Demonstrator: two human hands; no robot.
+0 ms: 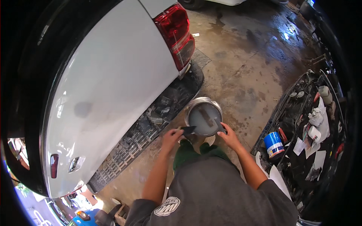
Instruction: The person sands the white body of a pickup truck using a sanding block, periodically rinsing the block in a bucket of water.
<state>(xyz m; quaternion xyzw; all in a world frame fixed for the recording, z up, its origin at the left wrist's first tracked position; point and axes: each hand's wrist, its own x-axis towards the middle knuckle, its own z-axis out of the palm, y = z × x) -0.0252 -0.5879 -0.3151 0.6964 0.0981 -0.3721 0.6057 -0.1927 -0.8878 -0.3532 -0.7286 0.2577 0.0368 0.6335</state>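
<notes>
A round metal bucket point(215, 101) of cloudy grey water stands on the floor in front of my feet. A long brownish block point(206, 117) lies in the water. At the bucket's left rim, my left hand point(171, 141) is closed on a thin black sheet point(188, 130), whose tip reaches over the rim. My right hand point(230, 137) grips a flat dark grey piece point(220, 125) at the right rim, its upper end over the water. Whether these are sandpaper or pads I cannot tell.
A white vehicle panel point(117, 67) with a red tail light point(175, 35) rises at left, above a dark bumper point(147, 122). At right, an upturned black bumper point(281, 101) holds a blue can point(273, 144), papers and bottles. The concrete floor point(241, 60) is wet in patches.
</notes>
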